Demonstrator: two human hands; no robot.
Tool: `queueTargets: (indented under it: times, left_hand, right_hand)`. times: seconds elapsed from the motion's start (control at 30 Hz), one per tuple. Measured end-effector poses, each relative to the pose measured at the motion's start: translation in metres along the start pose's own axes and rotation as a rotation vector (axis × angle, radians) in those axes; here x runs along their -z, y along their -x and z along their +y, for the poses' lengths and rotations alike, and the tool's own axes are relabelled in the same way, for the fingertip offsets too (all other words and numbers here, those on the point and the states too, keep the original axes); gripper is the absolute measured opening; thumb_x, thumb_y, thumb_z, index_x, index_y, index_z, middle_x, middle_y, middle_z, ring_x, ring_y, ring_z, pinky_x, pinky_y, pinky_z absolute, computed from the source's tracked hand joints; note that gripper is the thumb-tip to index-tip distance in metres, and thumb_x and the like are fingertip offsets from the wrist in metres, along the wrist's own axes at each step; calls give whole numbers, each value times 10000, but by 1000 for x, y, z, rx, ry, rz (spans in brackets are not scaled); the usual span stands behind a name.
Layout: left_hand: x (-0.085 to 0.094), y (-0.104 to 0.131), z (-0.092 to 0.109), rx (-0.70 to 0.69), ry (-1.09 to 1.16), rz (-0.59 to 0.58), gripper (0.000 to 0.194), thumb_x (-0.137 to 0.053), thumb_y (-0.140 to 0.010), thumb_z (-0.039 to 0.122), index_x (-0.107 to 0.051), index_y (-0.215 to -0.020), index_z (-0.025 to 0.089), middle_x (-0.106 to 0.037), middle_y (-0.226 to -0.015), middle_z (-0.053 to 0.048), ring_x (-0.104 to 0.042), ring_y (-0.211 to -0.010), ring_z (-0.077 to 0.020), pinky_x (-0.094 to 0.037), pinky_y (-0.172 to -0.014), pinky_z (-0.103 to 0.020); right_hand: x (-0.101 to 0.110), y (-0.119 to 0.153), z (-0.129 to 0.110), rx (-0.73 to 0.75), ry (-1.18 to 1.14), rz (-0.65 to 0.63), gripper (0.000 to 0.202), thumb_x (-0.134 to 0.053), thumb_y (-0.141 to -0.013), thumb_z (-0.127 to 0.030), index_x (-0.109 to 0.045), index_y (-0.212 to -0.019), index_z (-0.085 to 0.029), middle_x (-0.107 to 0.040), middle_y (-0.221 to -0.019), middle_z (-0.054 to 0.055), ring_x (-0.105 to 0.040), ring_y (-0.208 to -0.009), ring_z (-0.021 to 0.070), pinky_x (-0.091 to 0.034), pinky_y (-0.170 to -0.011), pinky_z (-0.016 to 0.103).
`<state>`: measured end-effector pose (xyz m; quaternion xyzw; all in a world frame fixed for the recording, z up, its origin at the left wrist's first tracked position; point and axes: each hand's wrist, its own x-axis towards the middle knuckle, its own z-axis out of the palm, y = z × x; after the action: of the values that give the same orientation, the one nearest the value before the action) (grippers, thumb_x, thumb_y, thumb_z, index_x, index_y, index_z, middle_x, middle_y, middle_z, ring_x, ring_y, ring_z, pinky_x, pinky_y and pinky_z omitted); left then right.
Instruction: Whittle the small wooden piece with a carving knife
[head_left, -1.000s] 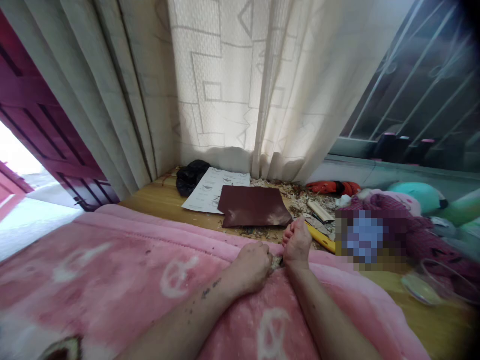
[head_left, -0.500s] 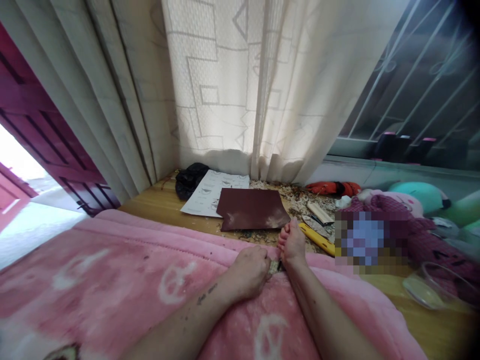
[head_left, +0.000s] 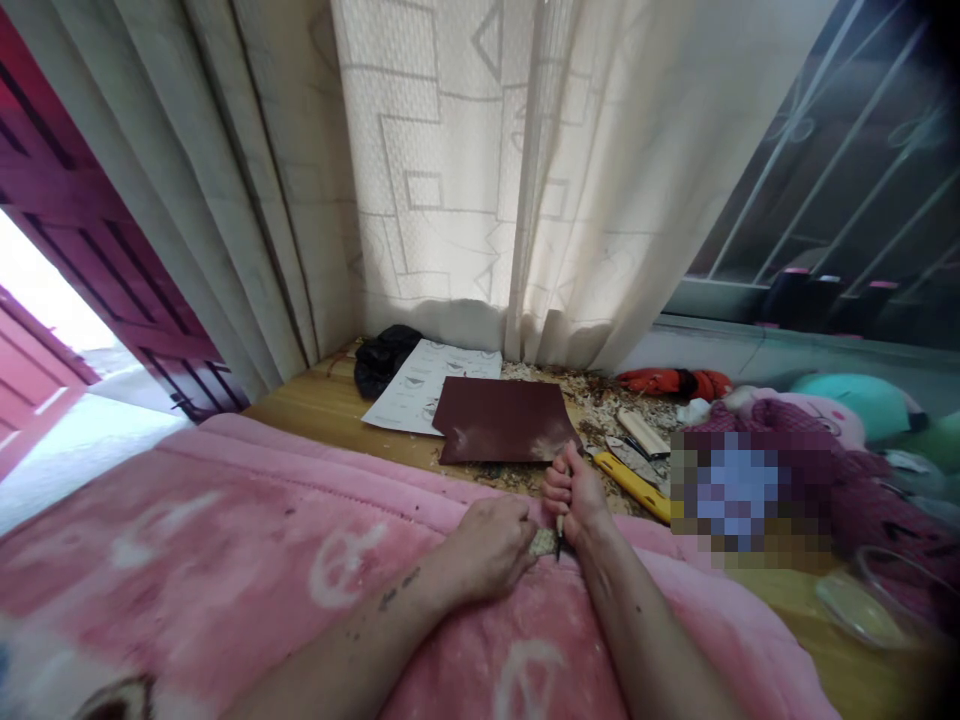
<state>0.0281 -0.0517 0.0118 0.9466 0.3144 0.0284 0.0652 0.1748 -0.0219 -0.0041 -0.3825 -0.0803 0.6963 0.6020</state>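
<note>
My left hand (head_left: 491, 545) is closed around a small pale piece (head_left: 543, 543), which looks rough-surfaced and pokes out past the fingers over the pink blanket. Beside it, my right hand (head_left: 579, 500) is wrapped round a slim carving tool (head_left: 559, 540). The tool's thin dark tip points down at the right end of the pale piece; whether the two touch I cannot tell. Most of the tool's handle is hidden in the fist. Both forearms lie over the pink blanket (head_left: 360, 560). A dark red sheet (head_left: 506, 420) lies just beyond my hands.
Shavings (head_left: 596, 400) litter the wooden surface. A yellow cutter (head_left: 634, 485) and a pale block (head_left: 643, 433) lie right of my hands. White printed paper (head_left: 405, 395), a black bag (head_left: 382, 360), an orange bundle (head_left: 675, 382) and a clear container (head_left: 862, 610) are farther out.
My right hand has tilted and shifted slightly left, and more of the tool's dark tip shows below it. My left hand keeps its hold on the pale piece. The view has shifted slightly.
</note>
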Motion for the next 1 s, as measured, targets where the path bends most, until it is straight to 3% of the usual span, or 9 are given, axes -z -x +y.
queueTargets:
  times: [0.23, 0.4, 1.0]
  left_hand:
    - [1, 1, -2, 8, 27, -5, 181, -442, -797, 306, -553, -779, 164, -519, -812, -44, -490, -757, -167, -370, -628, -261]
    - [1, 0, -4, 15, 44, -1, 195, -431, -797, 321, -557, -768, 175, -516, -792, -39, -485, -725, -162, -361, -611, -258]
    - [2, 1, -6, 30, 92, -7, 188, -493, -760, 339, -585, -809, 182, -517, -803, -38, -490, -746, -169, -373, -636, -256]
  right_hand:
    - [5, 6, -3, 270, -110, 117, 376, -370, -812, -466, -309, -566, -187, -213, -356, -103, -122, -277, 38, -70, -274, 143]
    - [2, 8, -1, 384, -102, 192, 369, -394, -799, -462, -311, -565, -188, -222, -352, -102, -129, -275, 41, -85, -266, 151]
    - [-2, 9, 3, 540, 23, 302, 359, -406, -768, -501, -305, -600, -200, -240, -375, -105, -160, -282, 43, -110, -275, 161]
